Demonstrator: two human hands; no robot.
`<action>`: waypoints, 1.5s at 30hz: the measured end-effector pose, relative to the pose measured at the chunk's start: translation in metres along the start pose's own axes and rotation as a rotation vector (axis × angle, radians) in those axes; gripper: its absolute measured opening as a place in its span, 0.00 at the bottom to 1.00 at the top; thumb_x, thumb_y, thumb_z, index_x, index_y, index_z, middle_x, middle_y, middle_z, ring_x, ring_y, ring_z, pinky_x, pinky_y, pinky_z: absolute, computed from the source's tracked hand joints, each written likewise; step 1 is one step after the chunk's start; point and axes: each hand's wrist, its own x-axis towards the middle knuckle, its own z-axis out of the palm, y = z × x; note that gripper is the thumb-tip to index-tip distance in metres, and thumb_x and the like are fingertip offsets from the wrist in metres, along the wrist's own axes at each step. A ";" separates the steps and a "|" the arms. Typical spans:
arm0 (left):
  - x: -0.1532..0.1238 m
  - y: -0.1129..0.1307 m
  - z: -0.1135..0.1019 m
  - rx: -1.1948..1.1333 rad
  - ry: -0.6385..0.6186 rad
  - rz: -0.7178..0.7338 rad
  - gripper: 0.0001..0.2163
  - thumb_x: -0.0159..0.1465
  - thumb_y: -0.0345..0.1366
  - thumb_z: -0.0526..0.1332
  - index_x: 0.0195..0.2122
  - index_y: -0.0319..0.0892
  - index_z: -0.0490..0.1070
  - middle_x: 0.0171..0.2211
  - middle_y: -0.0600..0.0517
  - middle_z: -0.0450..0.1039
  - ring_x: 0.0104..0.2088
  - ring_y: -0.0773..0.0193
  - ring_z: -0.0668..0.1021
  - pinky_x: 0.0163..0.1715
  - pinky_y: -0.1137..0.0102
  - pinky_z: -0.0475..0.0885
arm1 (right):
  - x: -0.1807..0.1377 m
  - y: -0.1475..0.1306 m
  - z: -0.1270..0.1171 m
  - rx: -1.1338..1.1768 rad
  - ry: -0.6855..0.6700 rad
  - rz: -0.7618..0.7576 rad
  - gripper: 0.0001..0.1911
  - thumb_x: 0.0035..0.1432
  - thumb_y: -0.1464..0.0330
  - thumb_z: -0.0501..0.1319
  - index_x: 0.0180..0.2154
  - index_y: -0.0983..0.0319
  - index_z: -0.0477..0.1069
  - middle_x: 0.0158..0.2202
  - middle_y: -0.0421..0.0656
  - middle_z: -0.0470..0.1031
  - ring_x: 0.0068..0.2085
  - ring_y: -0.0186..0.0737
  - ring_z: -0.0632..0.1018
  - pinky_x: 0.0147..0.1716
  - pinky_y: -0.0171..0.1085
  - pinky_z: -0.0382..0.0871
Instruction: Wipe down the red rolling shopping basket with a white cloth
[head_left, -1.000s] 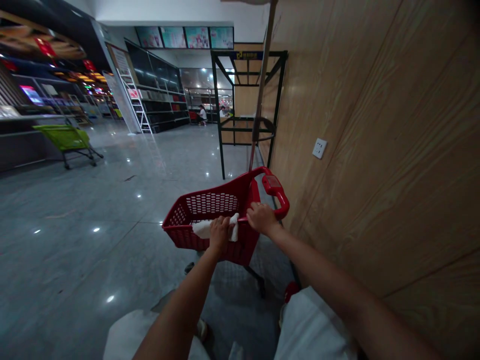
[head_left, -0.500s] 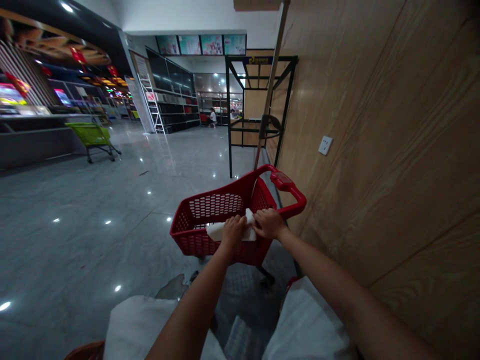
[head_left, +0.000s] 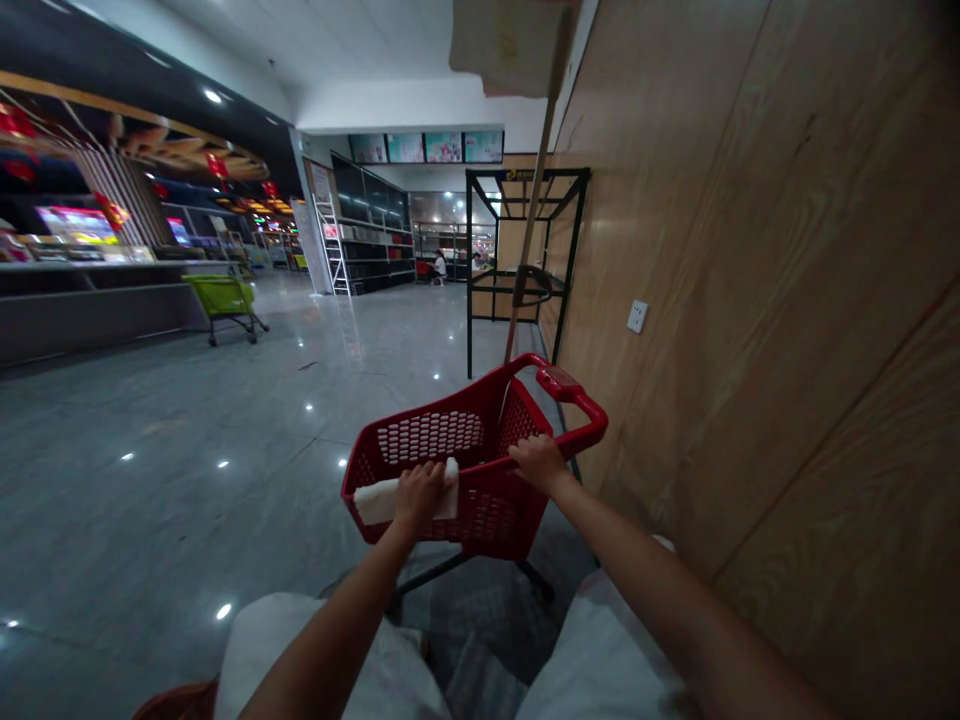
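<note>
A red plastic shopping cart (head_left: 450, 440) stands in front of me, next to a wooden wall. My left hand (head_left: 417, 494) presses a white cloth (head_left: 375, 500) against the cart's near rim, fingers closed over the cloth. My right hand (head_left: 537, 462) is closed on the rim just below the red handle (head_left: 574, 392). My knees in light trousers show at the bottom of the view.
The wood-panelled wall (head_left: 750, 300) with a white socket (head_left: 637, 316) runs along the right. A black metal rack (head_left: 517, 260) and a long pole (head_left: 536, 190) stand ahead. A green cart (head_left: 223, 297), a ladder (head_left: 334, 245) and dark shelves lie across the glossy grey floor. People are far back.
My left hand has slid the cloth leftward along the rim. The right hand shifted from beside the cloth to the rim near the handle. The view tilted up.
</note>
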 end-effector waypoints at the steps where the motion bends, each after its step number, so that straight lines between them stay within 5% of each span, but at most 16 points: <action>1: 0.006 0.016 0.000 -0.013 0.009 0.018 0.14 0.66 0.43 0.51 0.48 0.43 0.66 0.41 0.45 0.72 0.41 0.56 0.73 0.39 0.64 0.62 | 0.001 -0.002 0.000 0.001 -0.001 0.006 0.13 0.55 0.59 0.62 0.37 0.62 0.71 0.37 0.49 0.76 0.40 0.46 0.74 0.38 0.39 0.59; 7: 0.042 0.095 0.002 -0.091 0.037 0.087 0.13 0.67 0.40 0.48 0.47 0.41 0.65 0.41 0.44 0.71 0.42 0.57 0.73 0.40 0.64 0.63 | 0.002 -0.007 -0.002 -0.011 0.001 0.080 0.11 0.60 0.69 0.54 0.41 0.62 0.72 0.38 0.50 0.76 0.41 0.44 0.75 0.39 0.40 0.59; 10: 0.039 0.085 0.001 -0.103 -0.001 0.145 0.12 0.67 0.41 0.49 0.46 0.41 0.66 0.41 0.45 0.72 0.42 0.58 0.74 0.39 0.65 0.63 | -0.004 -0.004 -0.004 -0.011 -0.001 0.068 0.10 0.60 0.67 0.55 0.40 0.61 0.72 0.38 0.49 0.76 0.41 0.45 0.75 0.38 0.40 0.59; 18: -0.001 0.000 -0.001 -0.004 -0.012 0.101 0.13 0.66 0.44 0.51 0.44 0.43 0.68 0.38 0.47 0.73 0.39 0.59 0.74 0.39 0.66 0.63 | -0.015 -0.002 -0.009 -0.019 0.006 0.076 0.15 0.53 0.59 0.64 0.37 0.62 0.71 0.37 0.48 0.76 0.41 0.45 0.75 0.39 0.39 0.60; 24: 0.010 0.055 -0.005 -0.022 0.051 0.046 0.20 0.63 0.51 0.53 0.52 0.47 0.64 0.43 0.47 0.72 0.41 0.58 0.74 0.40 0.66 0.63 | -0.015 -0.009 -0.011 0.002 -0.001 0.114 0.12 0.55 0.62 0.62 0.37 0.64 0.72 0.37 0.50 0.77 0.41 0.46 0.75 0.39 0.40 0.60; 28: 0.027 0.088 -0.010 -0.086 -0.004 0.130 0.21 0.64 0.48 0.54 0.56 0.49 0.59 0.43 0.48 0.73 0.40 0.59 0.75 0.37 0.67 0.64 | -0.020 -0.007 -0.010 0.016 0.028 0.107 0.10 0.59 0.65 0.57 0.39 0.62 0.71 0.37 0.49 0.77 0.40 0.46 0.75 0.39 0.41 0.60; 32: 0.026 0.067 -0.009 -0.125 -0.096 0.231 0.13 0.66 0.43 0.53 0.49 0.46 0.66 0.39 0.49 0.75 0.38 0.62 0.76 0.36 0.70 0.64 | -0.027 0.002 -0.012 -0.003 0.017 0.060 0.11 0.57 0.62 0.60 0.39 0.62 0.71 0.38 0.49 0.76 0.41 0.46 0.74 0.39 0.40 0.59; 38: 0.000 0.014 0.001 -0.054 -0.060 0.151 0.13 0.66 0.43 0.51 0.46 0.45 0.68 0.38 0.48 0.74 0.37 0.62 0.75 0.37 0.68 0.64 | -0.028 0.006 -0.011 -0.033 0.001 0.050 0.13 0.54 0.61 0.64 0.38 0.62 0.71 0.38 0.48 0.76 0.41 0.46 0.75 0.39 0.40 0.59; 41: 0.001 0.025 0.001 -0.031 -0.041 0.118 0.14 0.66 0.43 0.51 0.48 0.46 0.66 0.39 0.48 0.74 0.38 0.61 0.75 0.37 0.68 0.63 | -0.025 0.002 -0.010 -0.022 0.010 0.073 0.13 0.53 0.60 0.64 0.37 0.62 0.71 0.38 0.48 0.76 0.41 0.46 0.74 0.39 0.40 0.60; 45: 0.021 0.074 -0.003 -0.075 0.014 0.175 0.17 0.66 0.43 0.51 0.54 0.45 0.61 0.44 0.47 0.72 0.40 0.60 0.75 0.39 0.67 0.63 | -0.023 -0.005 -0.010 0.000 0.017 0.103 0.10 0.57 0.64 0.60 0.39 0.63 0.71 0.38 0.50 0.76 0.41 0.46 0.74 0.39 0.41 0.60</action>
